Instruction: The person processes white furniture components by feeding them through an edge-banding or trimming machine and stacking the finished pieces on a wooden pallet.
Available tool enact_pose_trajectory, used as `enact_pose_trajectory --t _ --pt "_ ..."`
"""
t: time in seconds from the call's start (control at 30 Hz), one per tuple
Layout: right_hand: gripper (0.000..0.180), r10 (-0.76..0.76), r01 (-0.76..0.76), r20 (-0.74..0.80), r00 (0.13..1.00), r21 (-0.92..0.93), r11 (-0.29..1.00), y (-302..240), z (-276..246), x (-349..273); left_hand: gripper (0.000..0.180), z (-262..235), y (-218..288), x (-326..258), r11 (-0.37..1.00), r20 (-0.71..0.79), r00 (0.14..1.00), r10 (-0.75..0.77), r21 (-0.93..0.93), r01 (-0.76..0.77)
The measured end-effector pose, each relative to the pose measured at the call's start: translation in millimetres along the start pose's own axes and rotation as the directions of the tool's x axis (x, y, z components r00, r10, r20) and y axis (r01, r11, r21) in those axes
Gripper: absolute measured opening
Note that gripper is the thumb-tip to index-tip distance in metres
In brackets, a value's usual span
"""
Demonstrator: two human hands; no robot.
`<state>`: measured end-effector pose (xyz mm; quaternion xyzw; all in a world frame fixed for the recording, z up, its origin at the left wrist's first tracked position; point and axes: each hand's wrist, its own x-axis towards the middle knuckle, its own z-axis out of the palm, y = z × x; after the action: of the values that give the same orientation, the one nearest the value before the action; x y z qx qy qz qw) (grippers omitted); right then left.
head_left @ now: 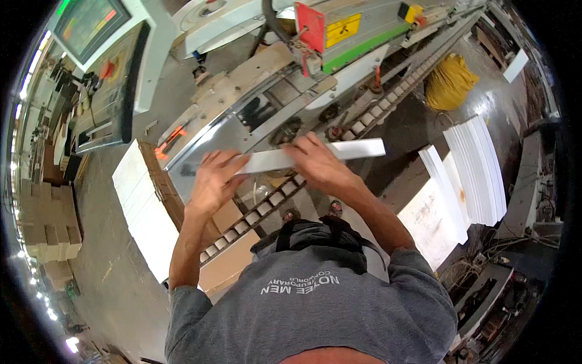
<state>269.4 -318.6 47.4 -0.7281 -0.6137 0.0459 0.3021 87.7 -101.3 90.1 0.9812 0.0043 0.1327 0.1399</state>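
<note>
You hold a long white panel strip (315, 155) with both hands, above the roller conveyor (267, 209) of the machine. Your left hand (213, 179) grips its left end, fingers curled around the edge. Your right hand (318, 161) presses on the middle, fingers closed over it. White panel stacks (479, 170) stand at the right.

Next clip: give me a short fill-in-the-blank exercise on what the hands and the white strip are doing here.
1. Both hands, the left hand and the right hand, hold one long ____ strip.
2. The strip is held above a row of ____ on the machine.
3. A stack of white panels stands on the person's ____ side.
4. The heap of cord on the floor is ____.

Missing words: white; rollers; right; yellow
</note>
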Motion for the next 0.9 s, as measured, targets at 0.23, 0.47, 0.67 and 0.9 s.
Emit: enact_pose_trajectory --t 0.23,0.47,0.67,0.9 --pt "0.041 -0.132 0.188 -0.311 0.941 0.159 0.969 -41.2 72.2 83.4 0.04 -4.8 -75.3 -97.3 0.934 -0.257 0.899 -0.354 -0.054 0.353" --pt "0.052 0.399 -0.196 -0.123 0.908 0.719 0.667 -19.6 157.6 111.5 0.034 28.1 -141.7 -116.9 0.866 -0.286 0.818 -0.499 -0.208 0.455" --pt "0.063 0.512 -0.319 -0.04 0.858 0.739 0.593 -30.9 168.1 133.1 0.025 40.7 -166.6 -120.4 0.938 -0.487 0.832 -0.265 0.069 0.339" --pt "0.067 0.525 -0.363 -0.049 0.85 0.667 0.651 -36.1 175.9 146.4 0.026 34.8 -161.2 -150.1 0.813 -0.537 0.708 -0.458 0.069 0.578"
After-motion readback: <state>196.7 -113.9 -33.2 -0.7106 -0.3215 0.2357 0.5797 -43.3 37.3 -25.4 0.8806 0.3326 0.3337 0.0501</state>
